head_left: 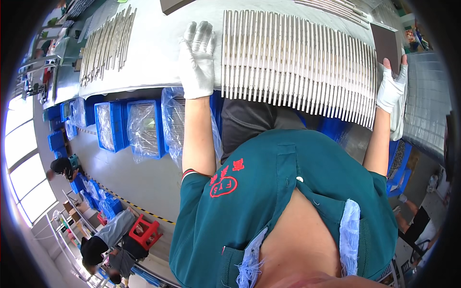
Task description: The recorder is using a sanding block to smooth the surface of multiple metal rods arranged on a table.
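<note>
A wide row of thin silvery metal rods (pixel 297 62) lies side by side on the pale table, their near ends jutting past its edge. Just left of the row, my left hand (pixel 198 62) in a white glove lies with fingers stretched and greyed at the tips; it holds nothing. At the row's right end, my right hand (pixel 393 89), gloved with bare tips showing, has thumb and fingers on either side of the near end of a flat dark brown block (pixel 385 43). That block stands against the last rods.
More loose rods (pixel 109 45) lie at the table's left, others (pixel 333 10) at the far right. Another dark block (pixel 175 5) sits at the far edge. Blue crates (pixel 144 129) with plastic-wrapped rods stand below the table. People and a red stool (pixel 145 232) are at lower left.
</note>
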The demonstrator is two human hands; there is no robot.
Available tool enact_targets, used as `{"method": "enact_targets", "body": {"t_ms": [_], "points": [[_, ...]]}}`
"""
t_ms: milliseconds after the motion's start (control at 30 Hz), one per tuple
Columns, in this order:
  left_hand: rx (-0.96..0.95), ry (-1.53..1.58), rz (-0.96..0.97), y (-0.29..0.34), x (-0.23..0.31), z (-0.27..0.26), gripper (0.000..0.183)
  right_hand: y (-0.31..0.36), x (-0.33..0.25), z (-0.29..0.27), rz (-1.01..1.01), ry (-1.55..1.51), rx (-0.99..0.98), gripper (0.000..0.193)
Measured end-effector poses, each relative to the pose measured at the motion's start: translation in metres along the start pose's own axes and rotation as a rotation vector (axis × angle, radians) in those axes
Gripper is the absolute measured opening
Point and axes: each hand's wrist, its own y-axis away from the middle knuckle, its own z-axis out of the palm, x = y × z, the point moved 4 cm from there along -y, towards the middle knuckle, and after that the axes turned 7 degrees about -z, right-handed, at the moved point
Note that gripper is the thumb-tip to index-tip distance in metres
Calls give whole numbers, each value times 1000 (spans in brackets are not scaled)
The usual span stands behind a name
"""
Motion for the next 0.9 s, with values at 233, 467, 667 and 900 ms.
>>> {"method": "enact_targets", "body": {"t_ms": [233,467,667,900], "points": [[-7,-61,-3,-1,0,1,59,1,-4,3,39,-32,16,56],[-52,-183,-51,3,-1,6,61,0,-6,4,3,55,0,56],[-160,-188,-154,9,-6,23,64,-1,-10,2,17,6,8,56],[-140,-216,-101,14,-5,20,64,1,-2,6,61,-20,-15,56]]}}
